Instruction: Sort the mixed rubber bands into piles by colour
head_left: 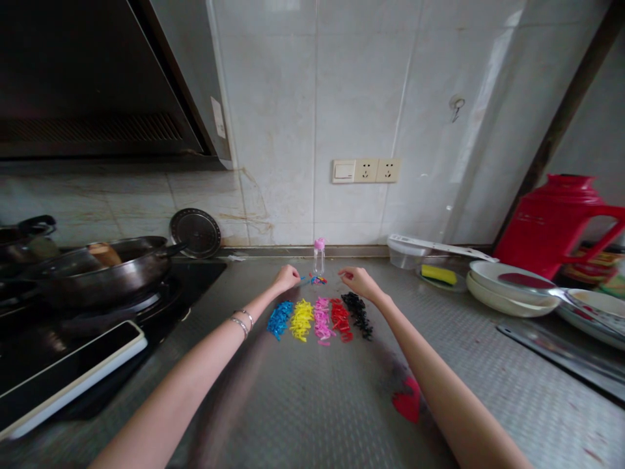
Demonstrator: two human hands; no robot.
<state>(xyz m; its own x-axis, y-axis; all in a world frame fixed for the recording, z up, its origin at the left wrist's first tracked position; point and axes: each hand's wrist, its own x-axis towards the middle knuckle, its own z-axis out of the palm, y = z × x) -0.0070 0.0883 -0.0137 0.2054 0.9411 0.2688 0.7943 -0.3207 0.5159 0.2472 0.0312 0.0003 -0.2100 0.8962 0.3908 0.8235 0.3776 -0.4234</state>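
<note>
My left hand is closed in a pinch, with a small blue strip at its fingertips. Across from it, my right hand has its fingers curled together above the black pile; anything in them is too small to make out. Between the hands lies a little mixed heap of coloured pieces, in front of a clear bottle with a pink top. Nearer me, small pieces are sorted by colour in a row: a blue pile, yellow pile, pink pile, red pile and black pile.
On the left are a stove with a steel pan and a phone-like device. To the right stand a plastic tub, a yellow sponge, stacked bowls, a cleaver-like blade and a red thermos jug.
</note>
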